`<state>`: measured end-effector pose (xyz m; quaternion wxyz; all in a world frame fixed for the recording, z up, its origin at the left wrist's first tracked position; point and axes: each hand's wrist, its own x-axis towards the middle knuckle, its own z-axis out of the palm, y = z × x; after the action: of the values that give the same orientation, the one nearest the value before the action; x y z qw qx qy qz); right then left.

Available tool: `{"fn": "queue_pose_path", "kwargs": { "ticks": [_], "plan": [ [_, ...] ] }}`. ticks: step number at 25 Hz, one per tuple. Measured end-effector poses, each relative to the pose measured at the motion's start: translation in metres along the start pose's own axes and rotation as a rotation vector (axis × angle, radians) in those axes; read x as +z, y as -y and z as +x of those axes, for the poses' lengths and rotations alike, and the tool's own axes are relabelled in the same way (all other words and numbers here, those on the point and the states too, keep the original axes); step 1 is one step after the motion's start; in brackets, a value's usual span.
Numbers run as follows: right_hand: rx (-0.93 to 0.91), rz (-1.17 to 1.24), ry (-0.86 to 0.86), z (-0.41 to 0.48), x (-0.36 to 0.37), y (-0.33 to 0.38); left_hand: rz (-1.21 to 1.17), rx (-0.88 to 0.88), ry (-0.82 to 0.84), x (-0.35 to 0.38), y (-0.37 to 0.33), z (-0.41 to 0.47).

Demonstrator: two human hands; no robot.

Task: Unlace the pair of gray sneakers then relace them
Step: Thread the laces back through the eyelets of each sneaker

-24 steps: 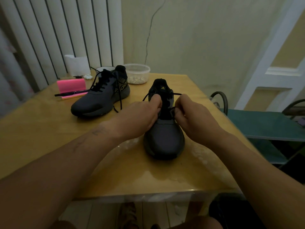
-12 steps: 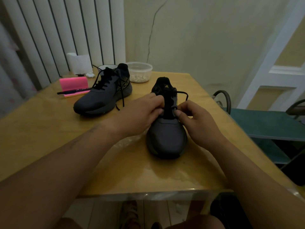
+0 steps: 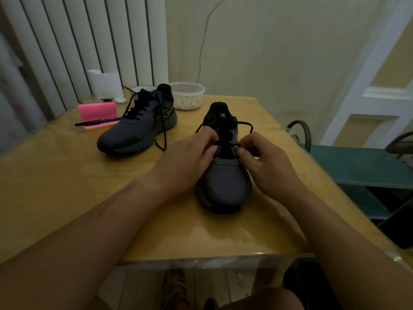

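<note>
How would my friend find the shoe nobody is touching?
Start at the wooden table, far left near the white blinds. The untouched sneaker sits beside a pink block. Unlike its nearer twin, it shows yellow dotted lettering on its side.

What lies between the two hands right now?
Head view: the near sneaker's black tongue lies there, crossed by a short stretch of lace that the left hand and right hand pinch.

A home room: a wooden table (image 3: 67, 175) by vertical blinds (image 3: 78, 41), a food tub (image 3: 188, 95), a cracked wall (image 3: 268, 52).
</note>
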<state>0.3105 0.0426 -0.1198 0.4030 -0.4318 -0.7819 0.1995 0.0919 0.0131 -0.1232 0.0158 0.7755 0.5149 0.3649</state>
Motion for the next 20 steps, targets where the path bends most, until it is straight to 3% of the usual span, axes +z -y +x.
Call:
{"fn": "queue_pose_path", "kwargs": {
  "ticks": [6, 12, 20],
  "plan": [
    [0.032, 0.054, 0.099, 0.0, -0.003, 0.006, -0.397, -0.265, 0.096, -0.003, -0.005, -0.003],
    [0.253, 0.436, 0.107, -0.005, 0.0, -0.001, -0.72, -0.449, 0.127, 0.001, -0.005, -0.005],
    [0.359, 0.656, 0.076, -0.001, 0.011, -0.005, -0.772, -0.474, 0.085, 0.008, -0.005, -0.002]
  ]
}}
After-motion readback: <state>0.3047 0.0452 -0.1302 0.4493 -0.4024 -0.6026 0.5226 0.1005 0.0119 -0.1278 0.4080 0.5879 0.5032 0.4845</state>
